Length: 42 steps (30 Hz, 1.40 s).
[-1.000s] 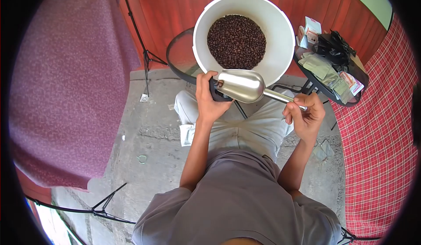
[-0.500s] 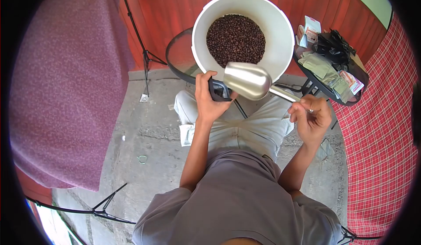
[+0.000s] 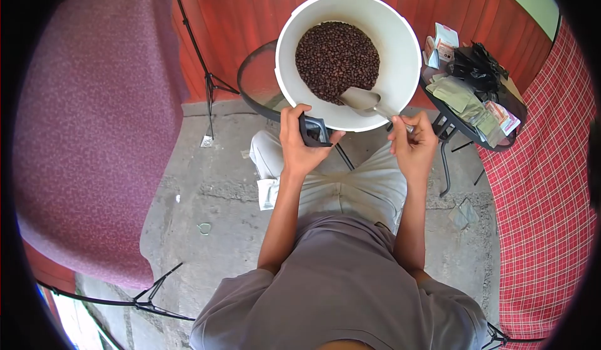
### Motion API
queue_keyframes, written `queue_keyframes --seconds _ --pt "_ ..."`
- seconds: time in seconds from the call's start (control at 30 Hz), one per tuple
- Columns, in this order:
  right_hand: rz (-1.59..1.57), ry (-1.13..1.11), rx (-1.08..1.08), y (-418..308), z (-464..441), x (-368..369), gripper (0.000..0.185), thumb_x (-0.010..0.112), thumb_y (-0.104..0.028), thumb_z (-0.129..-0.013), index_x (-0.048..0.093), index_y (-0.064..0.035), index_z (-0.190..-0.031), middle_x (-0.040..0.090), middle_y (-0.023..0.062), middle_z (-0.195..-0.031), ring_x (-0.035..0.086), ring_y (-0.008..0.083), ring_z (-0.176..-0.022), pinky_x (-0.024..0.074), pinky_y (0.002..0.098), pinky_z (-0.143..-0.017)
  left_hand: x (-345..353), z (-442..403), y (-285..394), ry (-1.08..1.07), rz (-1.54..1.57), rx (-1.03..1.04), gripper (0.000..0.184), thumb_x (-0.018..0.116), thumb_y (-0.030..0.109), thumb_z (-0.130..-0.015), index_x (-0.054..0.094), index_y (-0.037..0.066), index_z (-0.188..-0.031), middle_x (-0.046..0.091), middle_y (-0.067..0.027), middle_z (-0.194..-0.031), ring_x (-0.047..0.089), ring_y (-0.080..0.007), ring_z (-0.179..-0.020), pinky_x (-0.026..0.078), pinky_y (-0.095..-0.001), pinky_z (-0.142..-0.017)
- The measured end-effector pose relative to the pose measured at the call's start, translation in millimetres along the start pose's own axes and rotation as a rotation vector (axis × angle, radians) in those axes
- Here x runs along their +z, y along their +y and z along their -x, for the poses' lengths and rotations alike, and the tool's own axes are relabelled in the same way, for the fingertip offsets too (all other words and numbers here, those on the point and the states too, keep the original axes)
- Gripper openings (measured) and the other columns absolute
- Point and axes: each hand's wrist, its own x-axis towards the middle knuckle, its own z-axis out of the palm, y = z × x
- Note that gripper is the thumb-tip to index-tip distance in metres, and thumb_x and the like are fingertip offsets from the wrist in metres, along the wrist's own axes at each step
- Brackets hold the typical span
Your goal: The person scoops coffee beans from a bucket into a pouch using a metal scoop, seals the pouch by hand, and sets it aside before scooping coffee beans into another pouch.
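Dark brown beans (image 3: 338, 59) lie in the bottom of a large white bucket (image 3: 400, 49). My right hand (image 3: 414, 140) is closed round the handle of a metal scoop (image 3: 360, 99), whose bowl is inside the bucket at the near edge of the beans. Just outside the bucket's near rim, my left hand (image 3: 300, 143) holds a small black bag (image 3: 315, 131). The bag's mouth is open and faces up. What lies deep inside it is too dark to make out.
The bucket stands at a round glass table (image 3: 253, 77). On a second dark table (image 3: 501, 144) at the right lie green packets (image 3: 460, 96), black plastic (image 3: 479, 68) and a small box (image 3: 443, 42). Tripod legs (image 3: 210, 84), a purple cloth (image 3: 100, 131) and a red checked cloth (image 3: 544, 212) flank the space.
The scoop was above the bag, then tilted and lifted off it. It has now moved down into the bucket, to the beans. My left hand has stayed in place with the bag.
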Motion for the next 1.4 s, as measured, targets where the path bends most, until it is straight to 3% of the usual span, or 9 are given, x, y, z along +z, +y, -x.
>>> queue_keyframes --seconds 0.67,1.4 --pt "-0.104 0.053 0.068 23 13 32 0.019 0.065 -0.008 -0.094 0.049 -0.0037 -0.085 0.059 0.0055 -0.059 0.05 0.0054 -0.041 0.0356 0.0196 -0.037 -1 0 2 -0.013 -0.001 0.016 0.075 0.094 0.021 -0.055 0.051 0.006 -0.116 0.05 -0.011 -0.099 0.056 -0.0284 -0.085 0.049 -0.039 -0.071" --pt "-0.218 -0.016 -0.034 10 4 12 0.019 0.066 -0.003 -0.092 0.049 -0.0019 -0.084 0.06 0.0067 -0.062 0.053 0.0053 -0.045 0.0376 0.0186 -0.038 0 -2 0 -0.002 0.007 -0.005 0.077 0.094 0.02 -0.055 0.051 0.006 -0.117 0.049 -0.0112 -0.1 0.055 -0.0288 -0.086 0.048 -0.0394 -0.072"
